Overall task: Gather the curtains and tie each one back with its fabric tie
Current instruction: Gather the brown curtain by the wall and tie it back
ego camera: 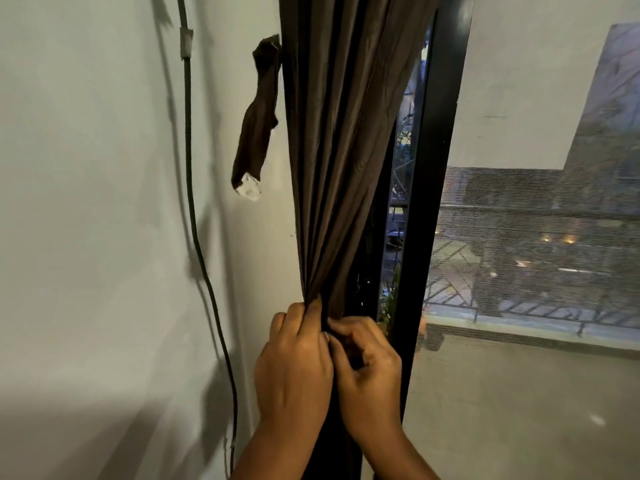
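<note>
Your left hand (294,368) and right hand (367,368) both pinch the dark brown curtain (332,150), bunched into narrow pleats against the black window frame (433,168), its fabric tie (258,119) dangling just left.

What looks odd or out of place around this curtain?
The brown fabric tie dangles loose against the wall, left of the curtain, its white-patched end hanging free instead of wrapping the folds. Meanwhile the left hand and right hand pinch the gathered curtain lower down.
</note>
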